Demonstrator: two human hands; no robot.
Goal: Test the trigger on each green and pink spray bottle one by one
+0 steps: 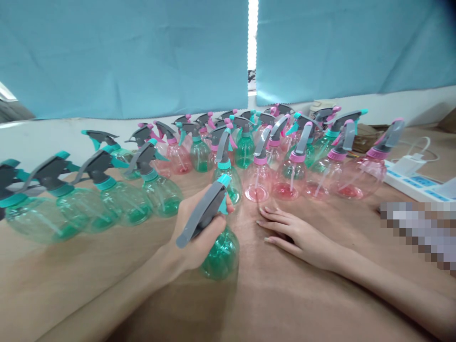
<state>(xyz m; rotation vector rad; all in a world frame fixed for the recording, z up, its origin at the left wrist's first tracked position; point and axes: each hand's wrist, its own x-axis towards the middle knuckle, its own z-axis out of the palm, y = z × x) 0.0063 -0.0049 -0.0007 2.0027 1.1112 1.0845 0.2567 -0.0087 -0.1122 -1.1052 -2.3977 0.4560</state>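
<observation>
My left hand (194, 232) is wrapped round a green spray bottle (220, 256) with a grey trigger head, which stands on the brown table (270, 304) just in front of me. My right hand (295, 232) lies flat on the table to the right of that bottle, fingers stretched out toward the left, holding nothing. Close behind the two hands stand a green bottle (228, 178) and a pink bottle (258, 183).
Several green spray bottles (110, 194) line the left side. Several pink spray bottles (342, 175) stand at the right, with more of both behind. A white power strip (415, 183) lies far right. Blue curtains (124, 52) hang behind the table.
</observation>
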